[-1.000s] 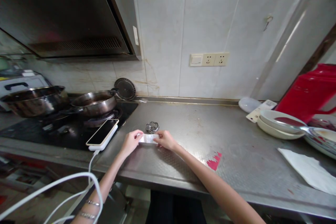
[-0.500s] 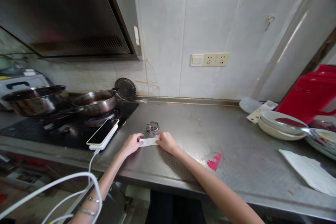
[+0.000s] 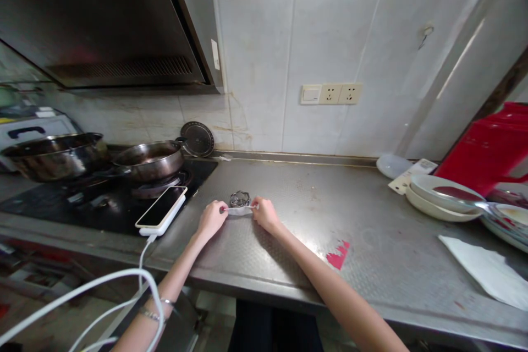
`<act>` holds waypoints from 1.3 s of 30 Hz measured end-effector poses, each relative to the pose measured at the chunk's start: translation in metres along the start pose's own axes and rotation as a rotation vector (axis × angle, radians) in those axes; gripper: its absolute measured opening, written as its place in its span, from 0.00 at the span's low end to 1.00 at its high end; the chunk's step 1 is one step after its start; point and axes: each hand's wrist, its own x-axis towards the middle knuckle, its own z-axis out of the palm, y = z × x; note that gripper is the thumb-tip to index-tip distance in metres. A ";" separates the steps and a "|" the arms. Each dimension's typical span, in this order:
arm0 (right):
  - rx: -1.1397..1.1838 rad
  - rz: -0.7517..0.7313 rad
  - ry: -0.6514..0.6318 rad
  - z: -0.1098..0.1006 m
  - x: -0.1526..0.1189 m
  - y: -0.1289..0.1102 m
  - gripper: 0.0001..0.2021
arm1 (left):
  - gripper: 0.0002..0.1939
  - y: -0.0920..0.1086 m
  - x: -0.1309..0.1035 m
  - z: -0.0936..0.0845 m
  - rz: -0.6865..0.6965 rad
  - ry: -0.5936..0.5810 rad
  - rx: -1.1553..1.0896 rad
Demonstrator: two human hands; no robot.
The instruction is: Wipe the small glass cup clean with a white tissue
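Two pans (image 3: pixel 148 160), one phone (image 3: pixel 161 207), two hands (image 3: pixel 212 219).

both arms reach forward — left hand (image 3: pixel 211 219) and right hand (image 3: pixel 266 213) close together, fingers pinched.

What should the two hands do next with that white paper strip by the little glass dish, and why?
Probably finish pressing the fold flat. The left hand and right hand each pinch one end of the white paper strip, which lies low over the steel counter just in front of the small glass dish. It looks folded narrow, so running fingers along it seems the natural small step.
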 end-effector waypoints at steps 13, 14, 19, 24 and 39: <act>0.036 0.006 0.021 0.006 0.015 0.009 0.12 | 0.46 -0.003 0.019 0.019 -0.013 -0.098 -0.296; 0.048 -0.013 0.011 0.006 0.015 0.009 0.14 | 0.46 -0.003 0.022 0.020 -0.021 -0.109 -0.291; 0.099 -0.122 -0.056 0.007 0.018 0.011 0.33 | 0.38 -0.009 0.034 0.021 0.050 -0.170 -0.337; 0.126 -0.194 -0.066 0.013 0.028 0.017 0.40 | 0.36 -0.015 0.039 0.021 0.108 -0.178 -0.375; 0.212 -0.235 -0.143 0.008 0.044 0.028 0.34 | 0.39 -0.024 0.049 0.017 0.156 -0.198 -0.336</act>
